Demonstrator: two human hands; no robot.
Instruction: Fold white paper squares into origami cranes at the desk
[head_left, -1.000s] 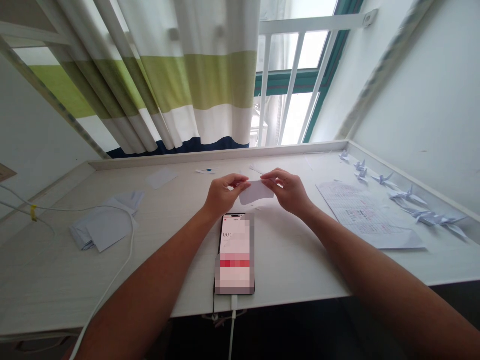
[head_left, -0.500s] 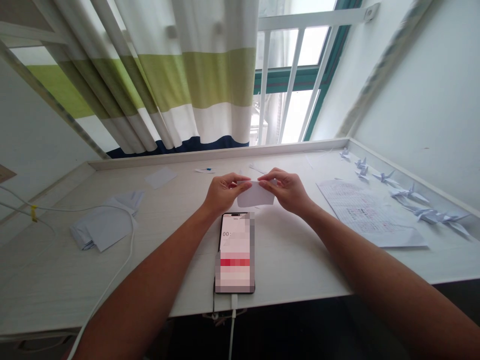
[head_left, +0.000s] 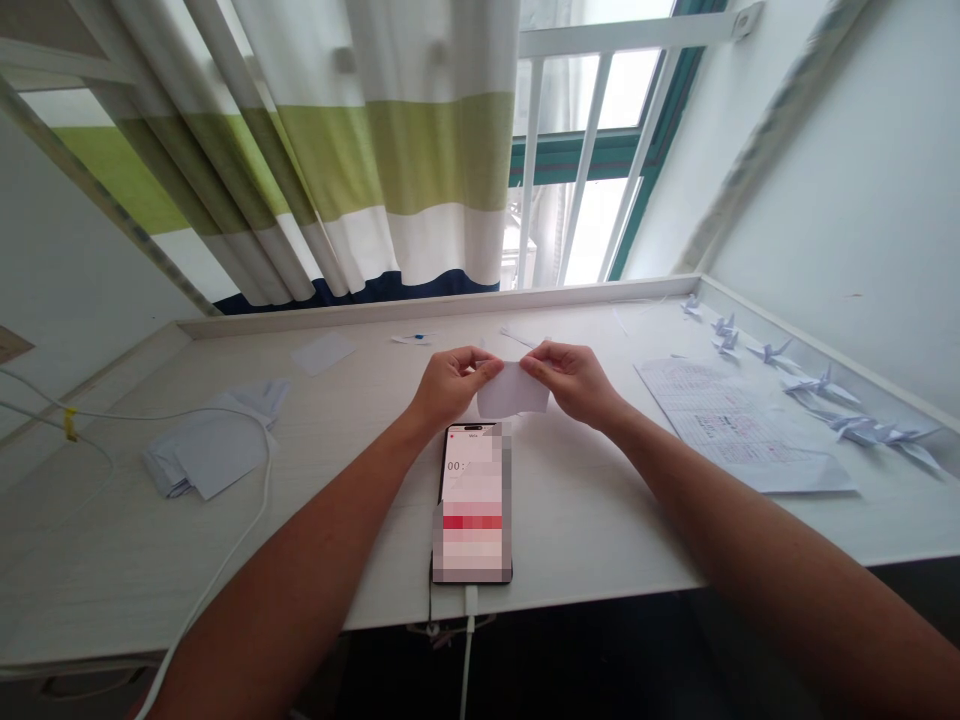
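Note:
A small white piece of paper (head_left: 513,391) hangs just above the pale desk (head_left: 585,510), in the middle of the view. My left hand (head_left: 448,386) pinches its upper left edge with fingers closed. My right hand (head_left: 574,381) pinches its upper right edge the same way. Below the paper a phone (head_left: 472,502) lies flat on the desk with its screen lit and a white cable plugged in at its near end.
A pile of white sheets (head_left: 206,445) and a white cable (head_left: 225,560) lie at the left. A printed sheet (head_left: 739,425) lies at the right, with several folded paper cranes (head_left: 817,385) along the right rim. A striped curtain (head_left: 360,160) and window are behind.
Both hands have drawn slightly closer together along the paper's top edge, and the paper has shifted a little. The phone and the other things stay put.

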